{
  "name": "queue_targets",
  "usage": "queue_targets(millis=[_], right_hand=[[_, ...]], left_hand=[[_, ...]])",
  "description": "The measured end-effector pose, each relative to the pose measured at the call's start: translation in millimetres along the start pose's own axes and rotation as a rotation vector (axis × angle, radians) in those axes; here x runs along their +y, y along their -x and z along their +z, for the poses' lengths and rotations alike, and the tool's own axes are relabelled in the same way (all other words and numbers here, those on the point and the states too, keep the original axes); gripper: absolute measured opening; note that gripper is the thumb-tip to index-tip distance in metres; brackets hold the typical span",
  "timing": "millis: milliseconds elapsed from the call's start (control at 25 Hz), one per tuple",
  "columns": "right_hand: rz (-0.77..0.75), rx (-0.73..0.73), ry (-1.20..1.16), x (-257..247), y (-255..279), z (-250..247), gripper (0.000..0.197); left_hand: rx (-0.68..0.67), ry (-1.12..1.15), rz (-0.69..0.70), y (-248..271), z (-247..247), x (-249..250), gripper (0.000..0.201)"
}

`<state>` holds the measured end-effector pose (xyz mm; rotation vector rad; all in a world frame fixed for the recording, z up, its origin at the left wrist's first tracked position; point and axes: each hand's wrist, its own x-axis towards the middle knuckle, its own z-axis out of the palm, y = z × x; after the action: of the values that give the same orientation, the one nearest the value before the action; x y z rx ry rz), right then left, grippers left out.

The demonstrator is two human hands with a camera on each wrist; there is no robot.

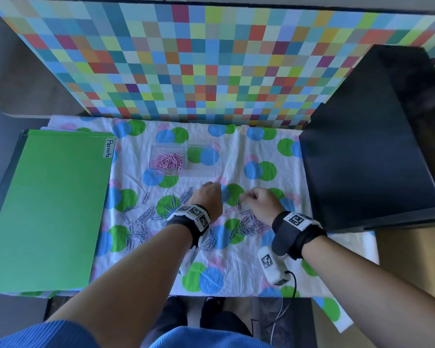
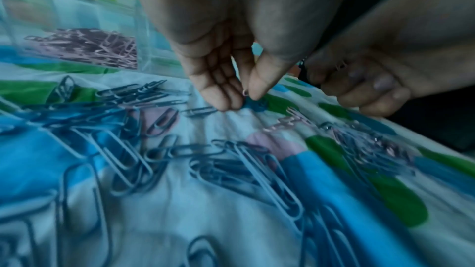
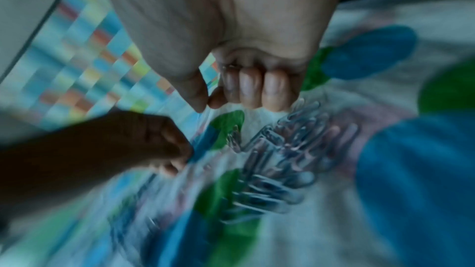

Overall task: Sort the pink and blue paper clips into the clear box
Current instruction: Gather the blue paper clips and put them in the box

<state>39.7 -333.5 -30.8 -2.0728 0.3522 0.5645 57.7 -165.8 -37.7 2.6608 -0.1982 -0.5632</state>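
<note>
The clear box [image 1: 201, 146] stands at the middle of the cloth. Its left compartment holds pink paper clips [image 1: 168, 163] [image 2: 102, 48]; the right compartment shows only cloth. My left hand [image 1: 209, 194] [image 2: 245, 94] hovers low over the cloth and pinches a pink clip [image 2: 244, 92] between thumb and fingers. Just to its right, my right hand [image 1: 258, 199] [image 3: 208, 103] has its fingers curled into the palm with thumb meeting forefinger. A clip end [image 3: 230, 66] peeks out at the knuckles; its colour is unclear. Blue clips [image 1: 141, 222] [image 2: 231, 161] lie scattered on the left. A mixed pile [image 1: 249, 224] [image 3: 282, 149] lies below the right hand.
A green folder [image 1: 48, 209] labelled "Permits" covers the left of the table. A black box [image 1: 372, 159] stands at the right. A colourful checkered wall [image 1: 211, 59] rises behind. The spotted cloth [image 1: 236, 272] reaches to the near edge.
</note>
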Motion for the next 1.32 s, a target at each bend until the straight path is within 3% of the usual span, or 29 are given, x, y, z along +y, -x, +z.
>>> queue_targets(millis=[80,200,320,480,600,760,920,1040,1320], right_hand=[[-0.109,0.012,0.369,-1.2,2.8,4.7,0.014],[-0.133,0.036,0.586,0.9,5.7,10.8,0.012],[-0.123,0.029,0.56,3.9,4.3,11.5,0.011],[-0.075,0.036,0.298,6.0,5.1,2.7,0.014],[-0.03,0.087,0.271,8.7,1.0,-5.6,0.017],[-0.032,0.149,0.432,4.4,4.6,-10.6,0.011],[-0.161,0.101,0.554,-5.0,12.4,3.3,0.02],[-0.145,0.074,0.575,-6.4,7.9,13.6,0.023],[-0.045,0.014,0.616,-8.7,-4.3,18.0,0.01]], left_hand=[[0.014,0.1,-0.031,2.1,-4.5,-6.0,0.015],[0.019,0.238,-0.077,10.6,-7.9,-17.8,0.026],[-0.007,0.242,-0.082,18.9,-8.7,-19.1,0.042],[-0.03,0.464,-0.235,18.7,-6.1,-16.7,0.021],[-0.042,0.546,-0.291,15.3,-3.2,-16.4,0.018],[-0.083,0.366,-0.211,17.3,-0.5,-6.6,0.011],[-0.156,0.063,-0.004,20.7,10.1,-6.0,0.022],[-0.129,-0.083,0.034,19.8,13.2,-2.4,0.019],[-0.097,-0.095,0.112,28.1,6.7,-2.4,0.012]])
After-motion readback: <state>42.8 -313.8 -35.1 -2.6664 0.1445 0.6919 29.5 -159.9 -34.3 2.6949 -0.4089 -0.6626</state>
